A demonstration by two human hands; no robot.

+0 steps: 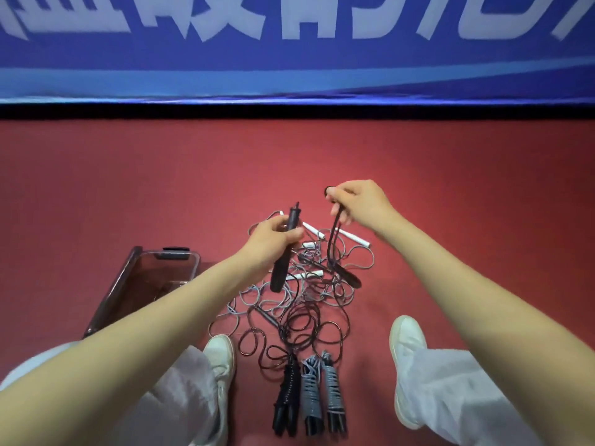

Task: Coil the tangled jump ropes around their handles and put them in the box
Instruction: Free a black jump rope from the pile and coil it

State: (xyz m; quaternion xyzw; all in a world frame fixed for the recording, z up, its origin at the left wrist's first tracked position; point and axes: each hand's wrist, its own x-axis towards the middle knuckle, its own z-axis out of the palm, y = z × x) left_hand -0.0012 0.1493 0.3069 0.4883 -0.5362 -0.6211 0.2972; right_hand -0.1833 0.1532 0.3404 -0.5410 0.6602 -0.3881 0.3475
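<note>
The L hand (273, 239) is wrapped round a black handle (285, 252), its fingers (291, 235) clamped on the upper half, w/ the handle tilted and its cord end up. The R hand (357, 204) is held just beside it and a bit higher, fingers (338, 196) pinched together on the black rope (333, 239), which drops below them to a second black handle (349, 278) hanging just over the tangle (289, 304). That tangle, grey & black cords w/ white handles (354, 238) mixed in, is spread on the red floor (128, 188) right under both sets of fingers. The box (128, 275) is set below-left of the L fingers, partly hidden by the forearm; its contents can't be told. Coiled bundles (310, 394) (one black, two grey) are laid side by side well nearer the body than the fingers, between the shoes (220, 352), not yet boxed. Risks, as judged: if the rope is pulled hard, loops still threaded thru the grey cords could be cinched into knots; the whole pile, white handles incl., could be dragged along; the hanging handle could swing and snag more cord; slack could be lost from the pinch and the wrap would go loose. Writing: big white characters are printed on the blue banner (289, 66) far beyond the fingers, but they're cropped at the top & blurred, so not readable. No brand or label can be made out on handles or box.
</note>
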